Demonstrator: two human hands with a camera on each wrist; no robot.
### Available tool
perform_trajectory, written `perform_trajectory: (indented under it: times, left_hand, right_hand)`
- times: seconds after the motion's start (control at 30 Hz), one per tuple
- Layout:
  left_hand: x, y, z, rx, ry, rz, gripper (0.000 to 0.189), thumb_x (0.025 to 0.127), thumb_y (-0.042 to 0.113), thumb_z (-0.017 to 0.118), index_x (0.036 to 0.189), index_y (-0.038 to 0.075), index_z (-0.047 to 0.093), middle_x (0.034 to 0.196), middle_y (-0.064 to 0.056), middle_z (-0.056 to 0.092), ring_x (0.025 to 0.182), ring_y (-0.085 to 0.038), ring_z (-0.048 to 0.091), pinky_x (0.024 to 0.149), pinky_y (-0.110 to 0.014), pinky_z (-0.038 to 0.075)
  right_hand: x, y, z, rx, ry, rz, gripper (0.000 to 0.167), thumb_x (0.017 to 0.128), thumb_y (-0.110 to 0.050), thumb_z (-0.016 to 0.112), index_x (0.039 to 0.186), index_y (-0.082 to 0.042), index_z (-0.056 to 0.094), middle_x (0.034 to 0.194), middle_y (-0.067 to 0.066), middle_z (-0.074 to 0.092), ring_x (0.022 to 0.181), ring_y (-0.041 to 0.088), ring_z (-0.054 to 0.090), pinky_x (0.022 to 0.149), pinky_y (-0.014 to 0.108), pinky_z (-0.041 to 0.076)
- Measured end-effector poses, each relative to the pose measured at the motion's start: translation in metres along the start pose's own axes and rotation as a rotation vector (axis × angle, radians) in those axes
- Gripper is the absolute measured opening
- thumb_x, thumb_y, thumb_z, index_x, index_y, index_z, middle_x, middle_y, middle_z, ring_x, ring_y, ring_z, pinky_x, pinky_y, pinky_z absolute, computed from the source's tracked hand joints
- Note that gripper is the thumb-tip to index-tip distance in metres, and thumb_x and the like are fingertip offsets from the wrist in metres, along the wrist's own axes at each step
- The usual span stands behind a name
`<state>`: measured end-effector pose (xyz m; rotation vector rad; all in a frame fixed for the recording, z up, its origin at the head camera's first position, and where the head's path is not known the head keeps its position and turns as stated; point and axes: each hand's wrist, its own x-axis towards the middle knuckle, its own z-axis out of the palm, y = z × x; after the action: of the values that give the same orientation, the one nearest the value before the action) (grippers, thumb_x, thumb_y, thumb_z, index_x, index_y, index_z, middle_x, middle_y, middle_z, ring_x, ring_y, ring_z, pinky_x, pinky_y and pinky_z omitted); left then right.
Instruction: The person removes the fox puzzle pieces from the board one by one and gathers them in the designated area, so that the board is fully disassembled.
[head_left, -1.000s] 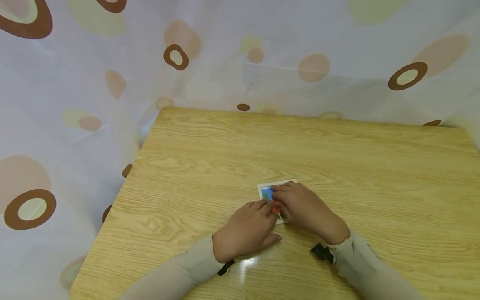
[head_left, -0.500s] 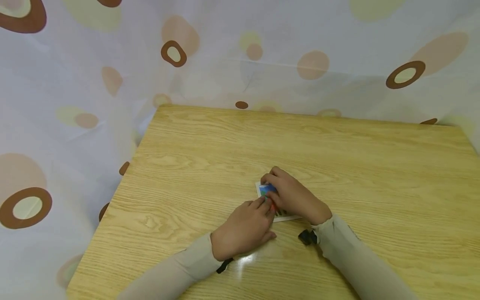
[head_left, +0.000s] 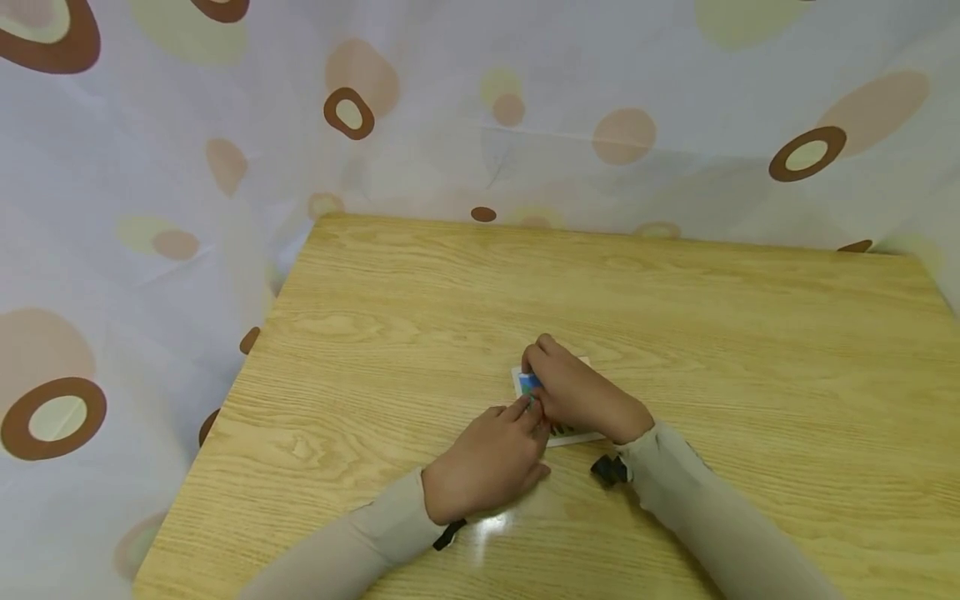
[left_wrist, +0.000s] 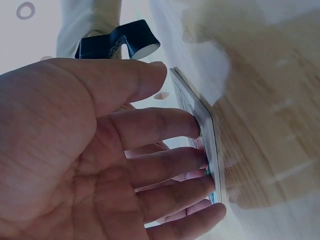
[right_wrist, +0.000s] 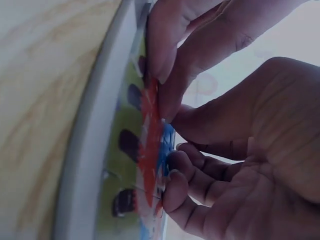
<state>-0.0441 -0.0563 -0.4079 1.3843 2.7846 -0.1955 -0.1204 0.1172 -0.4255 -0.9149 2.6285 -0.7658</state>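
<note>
head view: the picture panel [head_left: 573,439] lies on the wooden table [head_left: 375,375], just below and right of the frame's centre, with both hands over it. the left hand [head_left: 486,467] comes from the lower left, fingertips on the panel's left part — much as it lay a second ago. the right hand [head_left: 585,396] differs: then its fingers reached nearly straight over the panel's upper right; now it has shifted left with its knuckles bent, and the panel's lower right corner shows. less blue is visible than half a second ago. a patterned cloth [head_left: 435,158] fills the top of the frame.

left wrist view: the left hand's fingers are nearly straight and slightly spread, tips resting on the panel right of centre; its thumb stands apart, above. a black device [left_wrist: 120,40] sits at upper left.

right wrist view: the panel runs down left of centre, a red shape [right_wrist: 150,140] beside a green band [right_wrist: 112,150]. the right hand's fingers curl toward it from the lower right — whether they pinch anything cannot be told.
</note>
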Motion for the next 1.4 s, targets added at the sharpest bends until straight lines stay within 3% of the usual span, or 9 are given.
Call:
perform_trajectory:
  times: [0.4, 0.6, 0.73, 0.83, 0.93, 1.0, 1.17, 1.27, 1.4]
  left_hand:
    - [-0.004, -0.006, 0.004, -0.005, 0.000, 0.031, 0.056, 0.102, 0.050, 0.062, 0.140, 0.009, 0.065, 0.144, -0.010, 0.060, 0.135, -0.024, 0.055, 0.098, -0.032, 0.054]
    - [-0.007, -0.017, 0.006, -0.111, -0.064, -0.012, 0.050, 0.105, 0.046, 0.059, 0.144, 0.017, 0.063, 0.152, -0.004, 0.054, 0.140, -0.020, 0.050, 0.100, -0.036, 0.053]
    - [-0.014, -0.026, 0.003, -0.172, -0.072, -0.047, 0.036, 0.103, 0.039, 0.065, 0.131, 0.019, 0.073, 0.146, -0.004, 0.060, 0.132, -0.021, 0.058, 0.103, -0.037, 0.050]
    - [-0.018, -0.033, 0.002, -0.192, -0.021, -0.060, 0.025, 0.097, 0.036, 0.074, 0.113, 0.018, 0.079, 0.131, -0.002, 0.068, 0.116, -0.019, 0.066, 0.102, -0.036, 0.050]
    - [-0.017, -0.042, 0.004, -0.161, 0.045, -0.098, 0.037, 0.092, 0.045, 0.078, 0.114, 0.015, 0.077, 0.125, -0.002, 0.069, 0.116, -0.021, 0.064, 0.107, -0.041, 0.046]
    - [-0.015, -0.048, 0.007, -0.133, 0.061, -0.133, 0.057, 0.089, 0.057, 0.077, 0.122, 0.011, 0.074, 0.133, -0.005, 0.066, 0.125, -0.024, 0.060, 0.112, -0.045, 0.041]
    - [-0.012, -0.061, 0.015, -0.117, -0.016, -0.192, 0.093, 0.078, 0.077, 0.072, 0.139, 0.007, 0.065, 0.152, -0.007, 0.054, 0.140, -0.029, 0.048, 0.118, -0.050, 0.034]
    - [-0.013, -0.067, 0.015, -0.144, -0.065, -0.195, 0.099, 0.076, 0.078, 0.074, 0.144, 0.007, 0.062, 0.154, -0.006, 0.052, 0.142, -0.027, 0.048, 0.118, -0.049, 0.034]
    - [-0.017, -0.081, 0.015, -0.233, -0.101, -0.222, 0.099, 0.074, 0.069, 0.083, 0.146, 0.005, 0.059, 0.157, -0.007, 0.049, 0.143, -0.028, 0.047, 0.118, -0.049, 0.034]
  right_hand:
    - [0.005, -0.003, -0.002, 0.094, -0.045, 0.016, 0.024, 0.092, 0.013, 0.058, 0.107, -0.003, 0.050, 0.099, 0.011, 0.052, 0.085, 0.022, 0.053, 0.074, 0.036, 0.051]
    - [0.003, 0.003, -0.003, 0.235, -0.022, 0.030, 0.017, 0.101, 0.010, 0.054, 0.108, -0.005, 0.049, 0.095, 0.011, 0.060, 0.077, 0.020, 0.057, 0.068, 0.034, 0.051]
    - [0.000, 0.013, -0.009, 0.231, 0.045, 0.052, 0.014, 0.102, 0.007, 0.056, 0.112, -0.001, 0.052, 0.098, 0.011, 0.062, 0.080, 0.021, 0.058, 0.072, 0.036, 0.051]
    - [-0.001, 0.025, -0.021, 0.195, 0.092, 0.103, 0.008, 0.102, 0.004, 0.057, 0.109, 0.000, 0.057, 0.097, 0.011, 0.063, 0.082, 0.023, 0.057, 0.074, 0.039, 0.050]
    - [0.004, 0.041, -0.036, 0.157, 0.120, 0.152, 0.004, 0.102, 0.002, 0.058, 0.103, -0.001, 0.061, 0.095, 0.011, 0.065, 0.081, 0.025, 0.056, 0.074, 0.042, 0.047]
    - [0.010, 0.052, -0.044, 0.132, 0.121, 0.187, 0.003, 0.103, -0.001, 0.058, 0.103, -0.001, 0.061, 0.096, 0.012, 0.067, 0.082, 0.026, 0.058, 0.074, 0.043, 0.047]
    - [0.022, 0.075, -0.057, 0.077, 0.115, 0.261, 0.005, 0.103, -0.005, 0.059, 0.104, -0.001, 0.063, 0.105, 0.017, 0.069, 0.093, 0.032, 0.065, 0.083, 0.049, 0.051]
    - [0.027, 0.083, -0.062, 0.050, 0.123, 0.285, 0.006, 0.103, -0.005, 0.061, 0.107, -0.001, 0.063, 0.109, 0.020, 0.069, 0.099, 0.036, 0.065, 0.087, 0.052, 0.052]
    - [0.027, 0.093, -0.061, 0.057, 0.141, 0.310, 0.009, 0.103, -0.006, 0.062, 0.108, 0.001, 0.063, 0.107, 0.020, 0.066, 0.094, 0.034, 0.063, 0.083, 0.049, 0.052]
